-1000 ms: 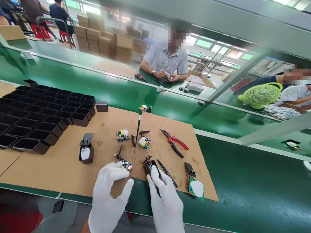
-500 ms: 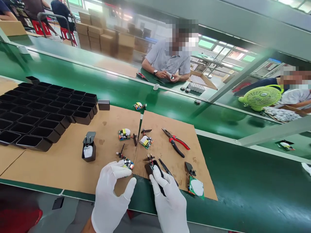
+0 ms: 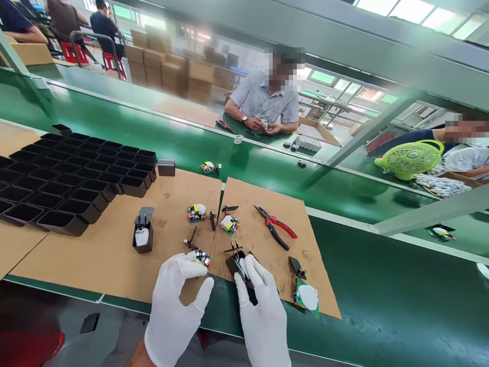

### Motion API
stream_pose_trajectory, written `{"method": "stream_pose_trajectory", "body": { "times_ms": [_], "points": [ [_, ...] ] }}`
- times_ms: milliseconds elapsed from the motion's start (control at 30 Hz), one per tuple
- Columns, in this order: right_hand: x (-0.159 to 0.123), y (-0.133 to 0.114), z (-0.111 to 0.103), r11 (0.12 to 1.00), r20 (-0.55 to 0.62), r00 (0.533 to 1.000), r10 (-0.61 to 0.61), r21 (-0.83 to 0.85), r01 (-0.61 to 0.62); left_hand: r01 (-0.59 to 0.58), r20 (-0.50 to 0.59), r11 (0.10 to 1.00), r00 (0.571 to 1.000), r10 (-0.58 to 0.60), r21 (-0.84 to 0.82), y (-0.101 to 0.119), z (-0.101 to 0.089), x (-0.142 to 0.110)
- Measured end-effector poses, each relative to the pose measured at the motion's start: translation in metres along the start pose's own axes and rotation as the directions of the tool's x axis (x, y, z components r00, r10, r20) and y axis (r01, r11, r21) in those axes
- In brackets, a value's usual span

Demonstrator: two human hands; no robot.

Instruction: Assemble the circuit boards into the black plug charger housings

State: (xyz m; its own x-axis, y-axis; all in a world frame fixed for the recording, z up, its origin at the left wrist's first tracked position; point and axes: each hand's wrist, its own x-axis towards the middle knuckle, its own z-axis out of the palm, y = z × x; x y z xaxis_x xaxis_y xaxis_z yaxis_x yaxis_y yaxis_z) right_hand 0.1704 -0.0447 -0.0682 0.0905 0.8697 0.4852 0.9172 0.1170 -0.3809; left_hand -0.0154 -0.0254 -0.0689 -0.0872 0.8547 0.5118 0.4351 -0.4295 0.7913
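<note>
- Two gloved hands at cardboard edge: right hand (image 3: 263,311) grasps black housing (image 3: 237,265) with tweezers (image 3: 248,285).
- Left hand (image 3: 173,306) pinches circuit board (image 3: 201,257).
- Judged step: board going into housing; next move needs careful alignment.

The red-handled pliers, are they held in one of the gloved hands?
No, the red-handled pliers lie alone on the cardboard sheet, apart from the left hand and right hand.
</note>
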Motion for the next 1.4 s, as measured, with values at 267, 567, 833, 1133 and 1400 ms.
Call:
{"method": "stream_pose_trajectory", "body": {
  "times_ms": [267,567,833,1133,1400],
  "points": [
    [-0.008,-0.002,-0.003,0.977,-0.201,0.956,0.214,0.051,-0.208,-0.020,-0.013,0.999,1.000,0.021,0.043,-0.002,-0.001,-0.003],
    [0.010,-0.001,-0.016,0.977,-0.045,0.999,-0.014,-0.211,0.004,-0.049,0.012,0.996,0.999,0.049,0.075,-0.002,0.000,-0.003],
    [0.012,0.000,-0.010,0.985,-0.142,0.978,0.151,-0.063,-0.161,-0.120,0.013,0.988,0.993,0.119,0.102,-0.001,-0.001,-0.001],
    [0.013,0.001,-0.012,0.960,-0.070,0.996,-0.063,-0.276,0.041,-0.152,0.051,0.979,0.988,0.146,0.139,-0.007,-0.002,-0.004],
    [0.021,0.009,-0.011,0.980,-0.024,0.987,0.157,0.126,-0.153,-0.214,0.032,0.961,0.977,0.212,0.172,-0.012,0.001,-0.005]
  ]
}}
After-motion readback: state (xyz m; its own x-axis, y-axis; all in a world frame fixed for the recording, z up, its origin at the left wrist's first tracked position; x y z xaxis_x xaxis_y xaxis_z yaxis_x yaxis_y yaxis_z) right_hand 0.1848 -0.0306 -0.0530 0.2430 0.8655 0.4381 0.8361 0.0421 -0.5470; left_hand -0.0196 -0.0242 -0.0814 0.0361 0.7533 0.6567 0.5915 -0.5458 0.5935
